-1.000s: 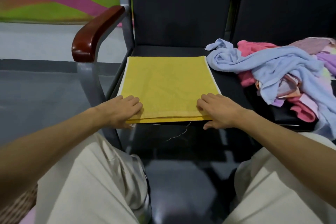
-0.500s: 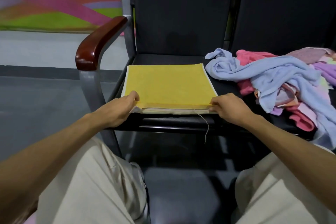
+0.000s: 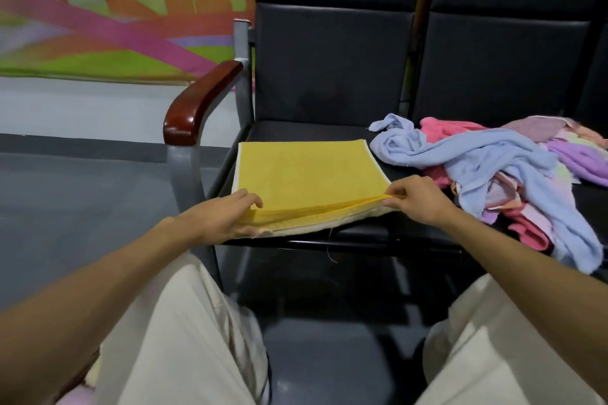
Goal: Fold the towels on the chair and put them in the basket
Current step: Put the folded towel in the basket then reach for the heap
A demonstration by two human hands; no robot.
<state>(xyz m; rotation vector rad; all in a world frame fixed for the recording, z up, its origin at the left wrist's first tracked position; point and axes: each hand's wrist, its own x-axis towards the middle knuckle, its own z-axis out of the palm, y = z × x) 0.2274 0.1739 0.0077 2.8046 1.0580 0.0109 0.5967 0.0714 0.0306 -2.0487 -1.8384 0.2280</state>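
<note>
**Yellow towel** point(image 3: 306, 174): folded flat to a rectangle and lying on the near half of the black chair seat point(image 3: 296, 128). Its near edge is lifted off the lower layers.

**Right hand** point(image 3: 418, 200): fingers pinch the upper layer at the 5 o'clock corner.

**Left hand** point(image 3: 223, 217): fingers curl over the 7 o'clock corner, holding the same layer.

**Progress, as judged:** this towel is mid-fold, with one more fold likely, and is not yet put away.

**Heap of unfolded towels** point(image 3: 510, 174): blue, pink and lilac, on the next seat at 3 o'clock of the yellow one. All are left to do.

**Basket:** none in view, contents unknown.

**Wooden armrest** point(image 3: 200, 102): at 10 o'clock.
</note>
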